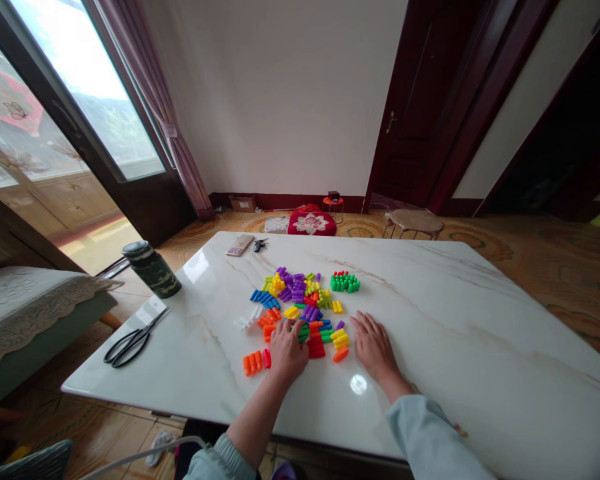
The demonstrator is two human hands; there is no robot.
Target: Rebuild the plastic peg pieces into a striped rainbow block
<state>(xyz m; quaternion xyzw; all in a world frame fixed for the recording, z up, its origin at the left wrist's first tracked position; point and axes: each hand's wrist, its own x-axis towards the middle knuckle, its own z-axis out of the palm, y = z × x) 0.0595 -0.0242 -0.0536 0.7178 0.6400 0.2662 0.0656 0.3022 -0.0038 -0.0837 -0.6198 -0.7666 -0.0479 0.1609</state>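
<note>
A pile of colourful plastic toy blocks (pixel 294 285), each like a row of joined rounded pegs, lies on the white table. My left hand (pixel 287 352) reaches into the near side of the pile, its thumb and fingers closed around a green block (pixel 303 331). Beside that hand are red blocks (pixel 317 347) and, to the left, orange blocks (pixel 253 363). My right hand (pixel 375 345) rests flat on the tabletop, fingers stretched out and holding nothing. Nearest to it are yellow blocks (pixel 339 338) and a single orange block (pixel 341 355).
A cluster of green blocks with red ones (pixel 345 281) stands apart behind the right hand. On the marble-look table (pixel 455 300) also lie black-handled scissors (pixel 134 341), a phone (pixel 240 245) and keys (pixel 261 245). A dark patterned flask (pixel 151 269) stands by the left edge.
</note>
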